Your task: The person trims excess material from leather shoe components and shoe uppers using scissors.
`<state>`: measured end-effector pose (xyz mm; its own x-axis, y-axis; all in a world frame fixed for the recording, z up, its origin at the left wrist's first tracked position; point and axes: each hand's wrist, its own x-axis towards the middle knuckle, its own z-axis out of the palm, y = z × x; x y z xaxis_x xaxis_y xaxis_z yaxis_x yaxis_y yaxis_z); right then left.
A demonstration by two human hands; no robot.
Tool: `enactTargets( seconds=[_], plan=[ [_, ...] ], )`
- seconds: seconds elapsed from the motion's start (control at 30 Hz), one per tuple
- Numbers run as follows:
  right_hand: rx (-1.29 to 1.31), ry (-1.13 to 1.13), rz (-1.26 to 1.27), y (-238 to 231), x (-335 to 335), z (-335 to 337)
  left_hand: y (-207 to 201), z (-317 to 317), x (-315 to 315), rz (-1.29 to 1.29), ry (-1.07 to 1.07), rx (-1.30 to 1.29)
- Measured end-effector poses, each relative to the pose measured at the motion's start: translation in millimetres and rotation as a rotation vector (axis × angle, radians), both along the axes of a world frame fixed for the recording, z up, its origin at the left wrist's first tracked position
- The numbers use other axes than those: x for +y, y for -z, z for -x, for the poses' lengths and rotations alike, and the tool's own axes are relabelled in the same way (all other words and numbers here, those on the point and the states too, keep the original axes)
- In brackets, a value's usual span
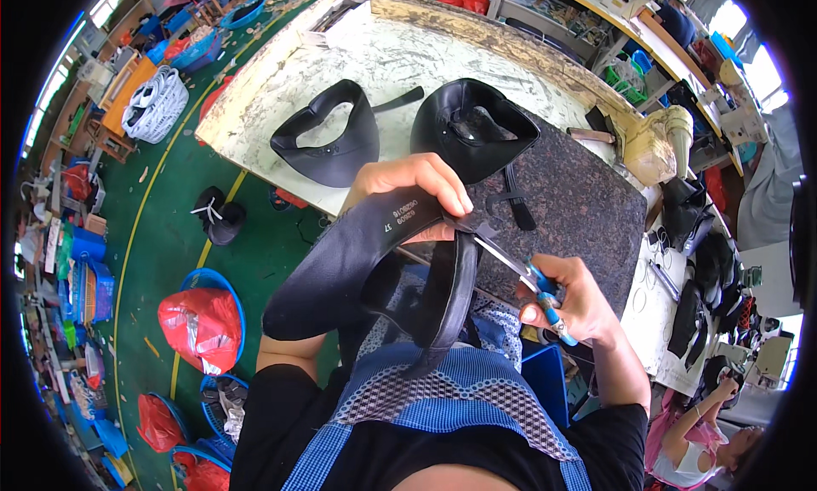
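My left hand grips a black leather shoe upper by its upper edge, fingers on top. The upper hangs tilted in front of my apron, with pale printed marks on its lining. My right hand is closed round the blue handles of a pair of scissors. Their blades point up and left, with the tips at the upper's edge beside my left fingertips. Whether the blades are apart is hard to make out. Beyond my hands, one black shoe upper lies on the worn white table and another black upper stands right of it.
A dark speckled slab lies on the white table. A wooden-handled tool and a yellowed, wrapped machine part are at the right. Black pieces pile up there. Red-bagged tubs stand on the green floor; a co-worker sits lower right.
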<state>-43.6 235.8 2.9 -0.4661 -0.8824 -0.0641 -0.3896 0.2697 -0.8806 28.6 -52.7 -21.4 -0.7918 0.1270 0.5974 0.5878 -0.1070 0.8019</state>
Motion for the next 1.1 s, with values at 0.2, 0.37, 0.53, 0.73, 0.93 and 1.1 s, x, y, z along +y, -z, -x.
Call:
enactTargets(
  seconds=[0.2, 0.37, 0.53, 0.73, 0.93, 1.1],
  plan=[
    [0.366, 0.047, -0.091, -30, -9, 6, -4, 2, -1, 0.065, -0.067, 0.074],
    [0.525, 0.06, 0.015, -24, -14, 11, -9, -6, 7, -0.015, -0.05, 0.02],
    [0.599, 0.045, -0.076, -37, -15, 10, -4, -9, 6, -0.173, 0.023, -0.112],
    [0.68, 0.107, -0.088, -29, -4, 10, -14, -18, 5, -0.126, -0.086, -0.235],
    [0.6, 0.22, -0.12, -16, 2, 11, -12, -10, -2, 0.312, -0.451, 0.171],
    [0.477, 0.24, -0.173, -22, -4, 9, -11, -12, 6, 0.499, -0.613, 0.32]
  ],
)
